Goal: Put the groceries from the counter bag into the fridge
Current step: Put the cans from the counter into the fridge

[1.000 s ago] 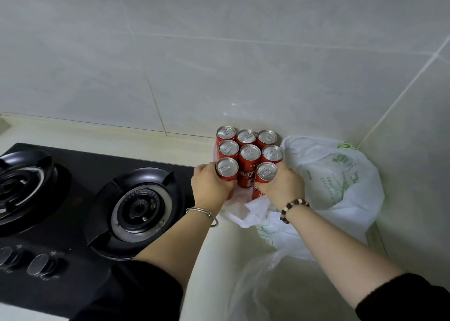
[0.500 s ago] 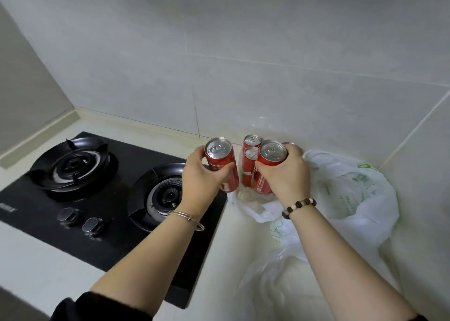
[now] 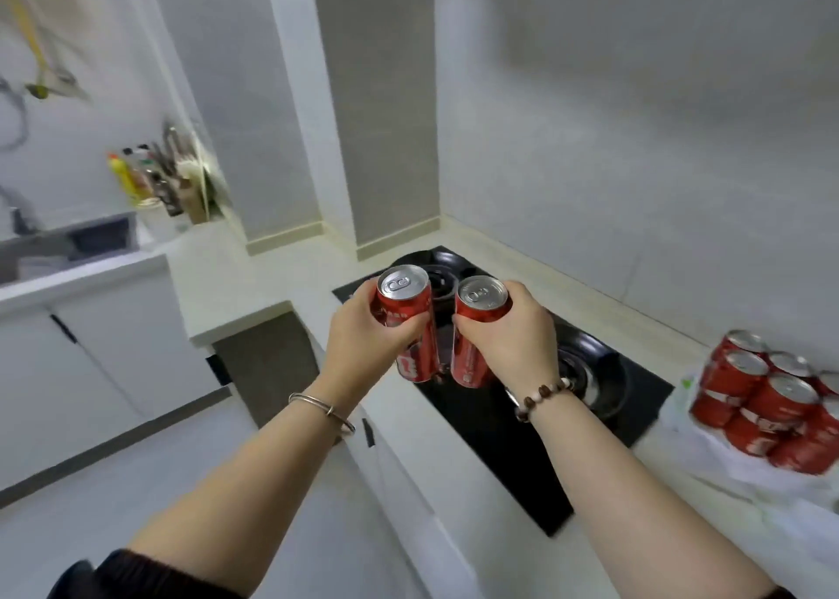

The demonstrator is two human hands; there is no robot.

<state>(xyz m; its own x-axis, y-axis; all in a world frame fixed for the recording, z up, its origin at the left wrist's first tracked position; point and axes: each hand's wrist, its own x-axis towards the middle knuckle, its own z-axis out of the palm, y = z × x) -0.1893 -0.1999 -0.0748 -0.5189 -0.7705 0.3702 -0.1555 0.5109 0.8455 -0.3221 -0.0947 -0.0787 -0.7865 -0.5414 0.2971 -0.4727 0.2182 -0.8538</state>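
While held upright mid-frame, each red can sits in wrapped fist: left hand grips left can, right hand grips right can, cans just beside each other above black stove. Remaining cans stand on white bag, right edge. Sink blurred, left.

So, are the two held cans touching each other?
Apart. The head view shows dark stove through a gap between the left can and the right can.
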